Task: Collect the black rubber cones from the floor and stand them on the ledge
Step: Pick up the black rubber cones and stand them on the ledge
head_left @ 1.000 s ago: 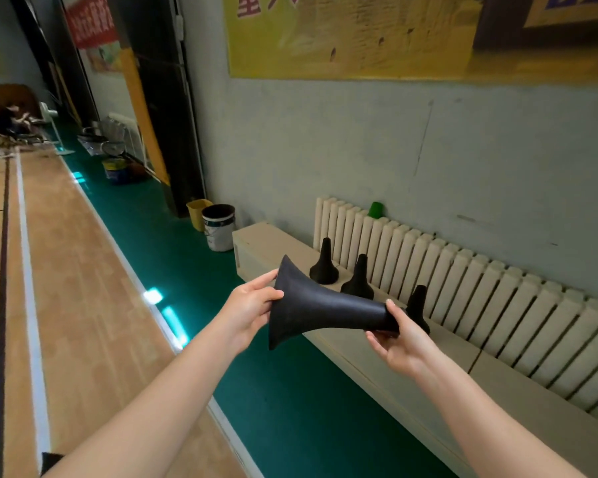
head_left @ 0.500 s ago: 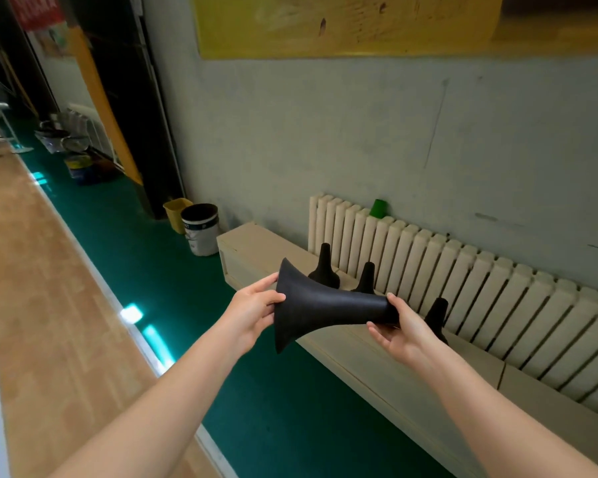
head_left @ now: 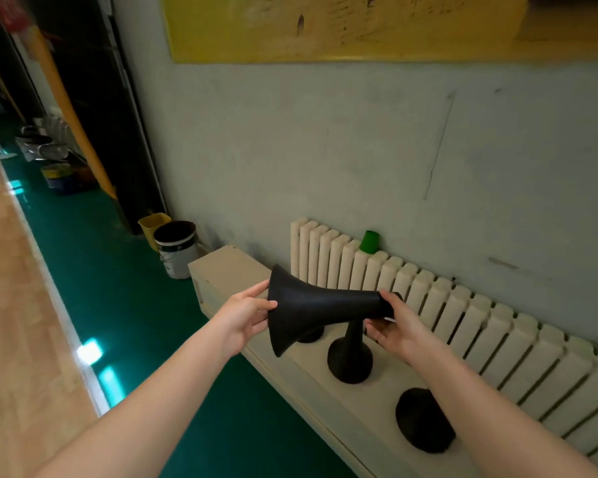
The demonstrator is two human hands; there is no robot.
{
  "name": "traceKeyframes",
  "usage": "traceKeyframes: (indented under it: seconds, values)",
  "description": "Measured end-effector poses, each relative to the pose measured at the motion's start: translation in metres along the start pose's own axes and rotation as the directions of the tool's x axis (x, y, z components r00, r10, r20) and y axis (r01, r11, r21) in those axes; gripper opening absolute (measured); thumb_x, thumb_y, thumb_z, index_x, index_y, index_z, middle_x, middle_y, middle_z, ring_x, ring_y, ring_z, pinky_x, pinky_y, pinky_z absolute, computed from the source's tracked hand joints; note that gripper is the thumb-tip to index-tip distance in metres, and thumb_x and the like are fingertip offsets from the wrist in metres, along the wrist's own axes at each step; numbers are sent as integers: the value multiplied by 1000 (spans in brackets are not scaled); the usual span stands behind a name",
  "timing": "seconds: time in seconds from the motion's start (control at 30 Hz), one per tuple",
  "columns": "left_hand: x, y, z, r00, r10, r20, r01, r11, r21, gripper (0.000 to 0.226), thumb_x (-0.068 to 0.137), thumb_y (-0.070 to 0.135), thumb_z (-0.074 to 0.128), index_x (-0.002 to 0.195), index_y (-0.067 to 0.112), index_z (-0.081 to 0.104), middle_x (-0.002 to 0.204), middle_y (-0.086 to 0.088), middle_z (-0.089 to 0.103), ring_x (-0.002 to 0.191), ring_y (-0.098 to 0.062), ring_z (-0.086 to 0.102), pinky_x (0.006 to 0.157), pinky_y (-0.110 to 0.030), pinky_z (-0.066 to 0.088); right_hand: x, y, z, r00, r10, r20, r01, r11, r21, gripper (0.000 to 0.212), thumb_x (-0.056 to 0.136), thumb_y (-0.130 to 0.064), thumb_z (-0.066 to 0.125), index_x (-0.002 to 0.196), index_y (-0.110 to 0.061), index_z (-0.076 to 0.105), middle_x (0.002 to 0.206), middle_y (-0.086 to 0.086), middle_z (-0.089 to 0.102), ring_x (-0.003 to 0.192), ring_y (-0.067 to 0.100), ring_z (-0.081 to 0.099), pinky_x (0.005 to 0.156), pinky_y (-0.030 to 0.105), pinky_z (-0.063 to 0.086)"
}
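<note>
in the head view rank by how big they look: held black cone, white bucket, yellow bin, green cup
1. held black cone, though nearness to the camera inflates it
2. white bucket
3. yellow bin, partly hidden behind the bucket, so its rank is unsure
4. green cup

Both hands hold one black cone (head_left: pixel 321 312) sideways above the ledge (head_left: pixel 228 270). The left hand (head_left: pixel 246 315) pinches the flared base rim and the right hand (head_left: pixel 399 329) grips the narrow tip. Three more stand on the ledge below: middle cone (head_left: pixel 350 360) upright, near cone (head_left: pixel 422 426) partly behind the right forearm, far cone (head_left: pixel 309 336) mostly hidden. Behind runs a radiator (head_left: pixel 463 315) with a green cup (head_left: pixel 369 241) on top. A bucket (head_left: pixel 176 248) and yellow bin (head_left: pixel 152 224) sit on the floor (head_left: pixel 118 288).
</note>
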State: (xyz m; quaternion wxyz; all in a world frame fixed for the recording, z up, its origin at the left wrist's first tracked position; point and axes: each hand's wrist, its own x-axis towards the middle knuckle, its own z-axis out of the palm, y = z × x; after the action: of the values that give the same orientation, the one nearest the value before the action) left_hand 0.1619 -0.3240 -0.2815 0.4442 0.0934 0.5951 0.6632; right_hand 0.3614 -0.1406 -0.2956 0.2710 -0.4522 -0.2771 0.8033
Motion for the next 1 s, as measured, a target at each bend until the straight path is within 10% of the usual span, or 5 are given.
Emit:
traceKeyframes:
  seconds: [0.4,1.0]
  values:
    - [125,22,-7,990,-115,-87,121,990,67,51,88,-11,52,131,17,54,115,-14,66,103,-25,65,75,-32,56,143,-16,43,998,47,-41,-48,998,-30,41,79,-24,77,111,-12,53,103,18,61,90,32,63,52,36,57]
    - [369,64,-37,939,-336,-69,343,907,245,34,100,9,38,130,8,52,122,-7,58,105,-21,59,81,-34,54,334,-48,150,961,-228,-157,168,931,-324,66,85,-29,71,140,-13,39,126,15,56,91,25,66,59,27,54]
